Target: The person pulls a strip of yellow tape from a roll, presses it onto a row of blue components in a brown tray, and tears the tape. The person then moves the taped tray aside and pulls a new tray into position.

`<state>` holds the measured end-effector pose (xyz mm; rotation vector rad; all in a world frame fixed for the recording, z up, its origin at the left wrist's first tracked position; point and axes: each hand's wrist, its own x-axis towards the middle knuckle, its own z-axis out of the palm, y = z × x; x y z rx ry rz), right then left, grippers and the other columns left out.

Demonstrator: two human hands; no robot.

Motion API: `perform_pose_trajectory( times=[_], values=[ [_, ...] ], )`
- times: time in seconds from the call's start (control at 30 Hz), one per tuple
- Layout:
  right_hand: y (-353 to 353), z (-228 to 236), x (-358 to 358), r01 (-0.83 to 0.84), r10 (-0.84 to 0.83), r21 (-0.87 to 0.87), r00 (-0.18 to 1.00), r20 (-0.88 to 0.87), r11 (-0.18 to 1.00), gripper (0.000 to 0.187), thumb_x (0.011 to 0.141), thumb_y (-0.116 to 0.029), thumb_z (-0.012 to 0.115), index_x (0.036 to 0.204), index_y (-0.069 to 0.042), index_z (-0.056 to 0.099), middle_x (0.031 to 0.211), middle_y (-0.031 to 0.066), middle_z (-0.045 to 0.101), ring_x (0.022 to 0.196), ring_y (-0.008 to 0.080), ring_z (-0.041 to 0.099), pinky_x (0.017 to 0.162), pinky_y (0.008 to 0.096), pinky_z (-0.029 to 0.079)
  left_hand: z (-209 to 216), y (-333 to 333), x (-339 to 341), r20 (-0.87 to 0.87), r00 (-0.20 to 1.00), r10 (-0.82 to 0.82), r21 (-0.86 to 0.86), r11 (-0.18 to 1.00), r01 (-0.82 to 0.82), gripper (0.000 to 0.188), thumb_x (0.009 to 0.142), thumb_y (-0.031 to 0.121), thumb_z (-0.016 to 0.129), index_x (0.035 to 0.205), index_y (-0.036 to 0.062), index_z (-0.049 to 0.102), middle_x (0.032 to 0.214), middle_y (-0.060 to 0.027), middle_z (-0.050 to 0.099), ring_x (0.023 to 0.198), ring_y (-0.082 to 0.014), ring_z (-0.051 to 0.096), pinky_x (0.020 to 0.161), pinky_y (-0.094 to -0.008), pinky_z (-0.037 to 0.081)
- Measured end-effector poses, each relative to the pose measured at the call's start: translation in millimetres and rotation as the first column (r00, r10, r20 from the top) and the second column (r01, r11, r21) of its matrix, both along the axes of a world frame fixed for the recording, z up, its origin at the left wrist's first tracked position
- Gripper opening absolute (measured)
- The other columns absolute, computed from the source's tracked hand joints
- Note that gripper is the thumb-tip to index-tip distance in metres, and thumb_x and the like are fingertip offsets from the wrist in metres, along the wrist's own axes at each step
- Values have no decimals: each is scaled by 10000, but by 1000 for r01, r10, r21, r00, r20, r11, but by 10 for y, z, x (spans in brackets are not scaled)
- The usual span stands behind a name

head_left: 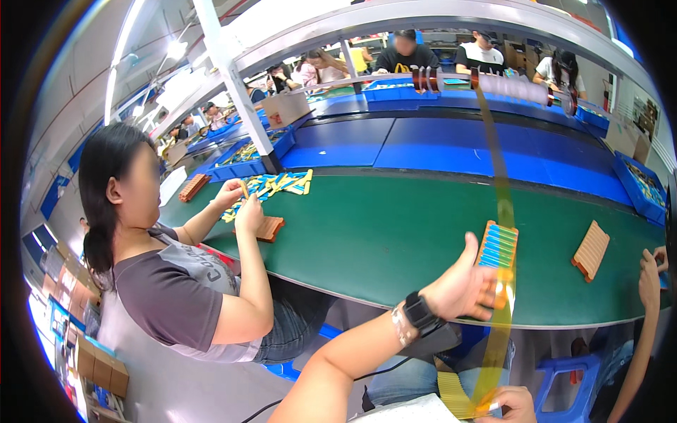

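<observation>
A long strip of clear yellow tape (502, 204) hangs from an overhead roll (474, 79) down to my lap. My right hand (513, 405), low in the view, pinches the tape near its lower end. Above it, my left hand (458, 285), wearing a dark watch, reaches over the bench edge with fingers extended and thumb up. Its fingers are beside the tape and in front of an orange ridged tray (484, 245) with blue strips (500, 247) in its grooves. A yellow ridged piece (453, 395) lies by my right hand, partly hidden.
Another orange ridged tray (591, 252) rests to the right on the green bench (374, 225). At left, a co-worker (183, 268) handles a small piece beside a pile of blue and yellow strips (271, 187). Another person's hand (652, 275) shows at the right edge. Blue bins (642, 190) stand farther back.
</observation>
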<state>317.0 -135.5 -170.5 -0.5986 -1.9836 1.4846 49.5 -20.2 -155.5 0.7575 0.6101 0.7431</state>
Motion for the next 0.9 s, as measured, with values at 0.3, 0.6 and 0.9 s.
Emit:
perform_pose_trajectory(
  times=[0.3,0.6,0.9],
  values=[
    [3341,-36,1548,4,-220,444,872,436,896,242,982,-131,486,1148,27,565,718,97,662,618,178,641,834,376,550,481,792,167,-4,982,191,-117,975,-190,1119,786,932,184,1246,-15,562,1201,-125,585,1180,-250,493,1076,-485,286],
    [314,-172,-182,225,-427,-682,893,-141,696,298,762,-64,808,1033,-46,687,962,114,678,773,247,646,659,306,471,1438,791,55,394,905,158,153,960,-234,1061,762,947,245,1005,-1,655,950,-99,661,914,-235,575,877,-400,403],
    [896,-8,54,209,-202,-17,961,189,978,364,886,-133,709,1227,-27,637,1111,134,695,984,242,674,867,334,532,1507,907,-179,387,916,106,342,906,-250,612,965,555,459,1096,-11,651,1054,-109,682,991,-231,610,918,-384,453]
  ],
)
